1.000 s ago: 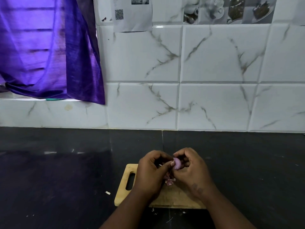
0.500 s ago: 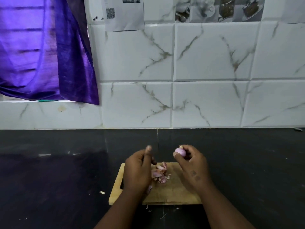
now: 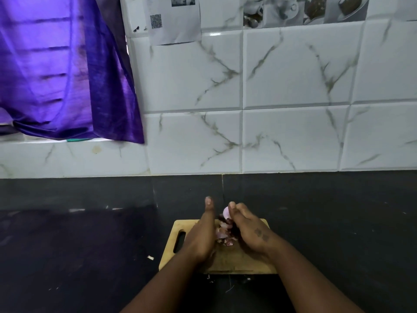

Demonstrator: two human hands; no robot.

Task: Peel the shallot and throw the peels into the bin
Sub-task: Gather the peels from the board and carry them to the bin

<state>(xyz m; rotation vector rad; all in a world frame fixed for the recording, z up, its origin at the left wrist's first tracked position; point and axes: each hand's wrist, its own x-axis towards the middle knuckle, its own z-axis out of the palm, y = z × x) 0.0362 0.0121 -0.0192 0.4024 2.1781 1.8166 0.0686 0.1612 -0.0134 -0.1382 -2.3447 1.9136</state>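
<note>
Change: Both hands have closed in since the earlier frame. The left hand (image 3: pixel 200 236) and the right hand (image 3: pixel 250 231) now flank the pile of pink-purple shallot peels (image 3: pixel 223 237), which lay uncovered between them before.
Left hand: fingers straight and together, set on edge against the pile's left side, thumb raised; it holds nothing.
Right hand: pinches the peeled pale-pink shallot (image 3: pixel 225 212) between thumb and fingertips.
Shallot: held above the far edge of the light wooden chopping board (image 3: pixel 237 260), just beyond the pile.
Board: slot handle at its left end; lies on the black stone worktop (image 3: pixel 90 245) near the front edge, about midway along.
Worktop: a pale scrap (image 3: pixel 150 258) lies just left of the board.
Wall: white marbled wall tiles (image 3: pixel 293 75) rise from the back edge; a purple satin cloth (image 3: pixel 67 75) hangs above the back left.
</note>
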